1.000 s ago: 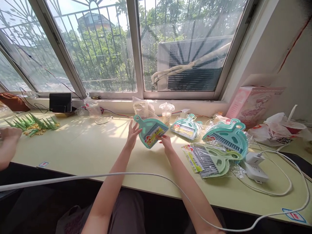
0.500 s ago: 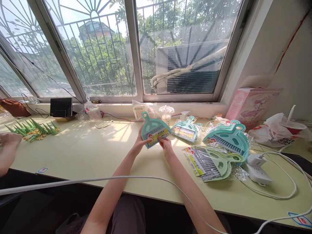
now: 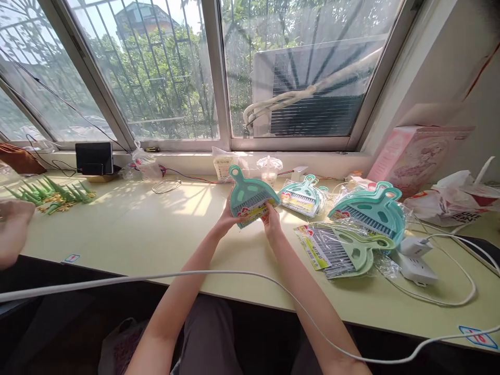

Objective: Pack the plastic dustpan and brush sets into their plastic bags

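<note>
A teal dustpan with a grey-bristled brush and a yellow label (image 3: pixel 252 195) is held up over the middle of the table, its ringed handle pointing up. My left hand (image 3: pixel 226 219) grips its lower left edge, the fingers partly hidden behind it. On the lower right, my right hand (image 3: pixel 271 219) pinches the label edge with the thumb in front. Wrapped teal sets (image 3: pixel 300 197) lie just beyond it to the right. Farther right are more teal dustpans (image 3: pixel 367 211), with green wrapped sets (image 3: pixel 344 250) in front of them.
A white power strip (image 3: pixel 416 268) with cables sits at the right, near a pink box (image 3: pixel 420 156) and a white bag (image 3: pixel 441 203). A white cable crosses above my forearms. At the left are green spiky pieces (image 3: pixel 50 195), a dark tablet (image 3: pixel 94 158) and another person's hand (image 3: pixel 14 229).
The view has tilted down slightly. Both my hands still hold the teal dustpan set, and my right hand has shifted up along the label toward its right end.
</note>
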`<state>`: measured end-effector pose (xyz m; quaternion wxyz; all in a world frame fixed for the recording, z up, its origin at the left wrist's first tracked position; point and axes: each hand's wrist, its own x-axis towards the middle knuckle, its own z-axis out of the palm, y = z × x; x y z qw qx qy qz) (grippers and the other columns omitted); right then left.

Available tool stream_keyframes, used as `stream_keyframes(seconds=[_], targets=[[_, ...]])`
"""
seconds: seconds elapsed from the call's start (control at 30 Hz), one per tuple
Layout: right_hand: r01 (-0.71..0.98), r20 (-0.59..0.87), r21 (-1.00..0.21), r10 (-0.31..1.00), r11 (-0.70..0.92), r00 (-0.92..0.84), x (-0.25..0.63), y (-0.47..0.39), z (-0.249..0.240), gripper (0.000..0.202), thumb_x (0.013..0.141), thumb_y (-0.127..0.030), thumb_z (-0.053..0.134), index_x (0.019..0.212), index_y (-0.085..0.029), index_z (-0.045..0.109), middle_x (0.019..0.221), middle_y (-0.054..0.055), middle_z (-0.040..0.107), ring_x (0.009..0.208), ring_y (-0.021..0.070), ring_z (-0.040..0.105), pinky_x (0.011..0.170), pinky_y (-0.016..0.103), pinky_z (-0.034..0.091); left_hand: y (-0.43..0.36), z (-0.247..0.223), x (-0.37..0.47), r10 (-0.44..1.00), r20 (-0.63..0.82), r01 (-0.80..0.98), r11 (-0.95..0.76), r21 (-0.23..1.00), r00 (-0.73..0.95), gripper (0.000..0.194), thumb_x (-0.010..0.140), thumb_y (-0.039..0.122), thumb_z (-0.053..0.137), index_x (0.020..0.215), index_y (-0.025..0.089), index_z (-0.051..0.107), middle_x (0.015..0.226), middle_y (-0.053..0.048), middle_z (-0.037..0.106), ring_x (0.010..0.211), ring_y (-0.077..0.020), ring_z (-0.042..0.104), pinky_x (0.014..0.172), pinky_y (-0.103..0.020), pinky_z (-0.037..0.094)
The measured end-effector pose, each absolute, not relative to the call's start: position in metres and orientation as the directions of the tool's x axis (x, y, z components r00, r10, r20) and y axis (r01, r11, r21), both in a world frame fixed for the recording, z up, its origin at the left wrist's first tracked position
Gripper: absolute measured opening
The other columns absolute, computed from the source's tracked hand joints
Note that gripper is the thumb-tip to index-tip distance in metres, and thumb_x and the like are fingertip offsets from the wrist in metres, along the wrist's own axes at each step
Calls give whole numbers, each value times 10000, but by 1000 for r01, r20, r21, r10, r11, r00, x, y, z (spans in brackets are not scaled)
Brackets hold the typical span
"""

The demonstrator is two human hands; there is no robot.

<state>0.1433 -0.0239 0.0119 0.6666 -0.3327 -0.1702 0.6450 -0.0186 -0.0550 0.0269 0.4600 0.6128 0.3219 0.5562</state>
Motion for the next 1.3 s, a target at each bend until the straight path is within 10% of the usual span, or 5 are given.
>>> stream_keyframes(seconds=[0.33,0.73,1.03,1.3], targets=[[-725,-287,-674,954,-142,80,152,-21,7,185,797,-373,737,867,-227,646,821,2,743,742,144,695,635,240,593,-51,20,-16,893,371,-125,-350,928,255,1308,601,327,922,1604,381,85,1614,-102,346,1445,-403,371,1120,-540,430],[-662,-265,-725,964,-189,15,156,-15,5,267,835,-499,687,931,-251,659,880,11,749,779,165,716,630,267,606,-51,23,-24,909,329,-146,-301,942,255,1095,601,284,913,1536,331,344,1436,-100,560,1371,-412,466,1095,-593,428],[-645,11,-758,987,-96,-160,144,-18,-6,348,658,-251,867,957,-196,697,1056,50,763,1004,211,715,919,343,602,-50,25,-34,941,285,-167,-256,952,183,1111,574,302,930,1531,266,366,1329,-121,643,1303,-423,538,1106,-622,399],[-716,-17,-698,999,20,45,146,-22,3,319,664,-180,841,944,-186,689,975,33,768,961,184,726,879,311,622,-57,14,-9,933,167,-186,-111,976,318,866,655,290,894,1424,269,497,1408,-150,596,1318,-396,547,1073,-613,448]])
